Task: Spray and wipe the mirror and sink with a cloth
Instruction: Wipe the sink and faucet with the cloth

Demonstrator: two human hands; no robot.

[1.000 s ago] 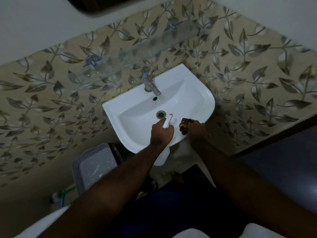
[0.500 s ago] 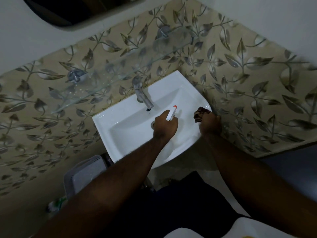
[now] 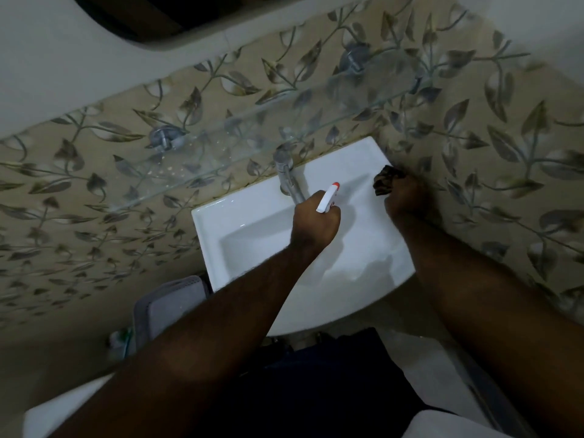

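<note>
White spray bottle (image 3: 328,197), red-tipped, in left hand (image 3: 314,224) grip; dark crumpled cloth (image 3: 387,181) in right hand (image 3: 406,197) grip.

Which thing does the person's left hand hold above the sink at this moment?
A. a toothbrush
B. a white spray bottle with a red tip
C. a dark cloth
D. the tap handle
B: the left hand is closed around a white spray bottle with a red tip, above the sink, while the dark cloth is in the right hand.
</note>
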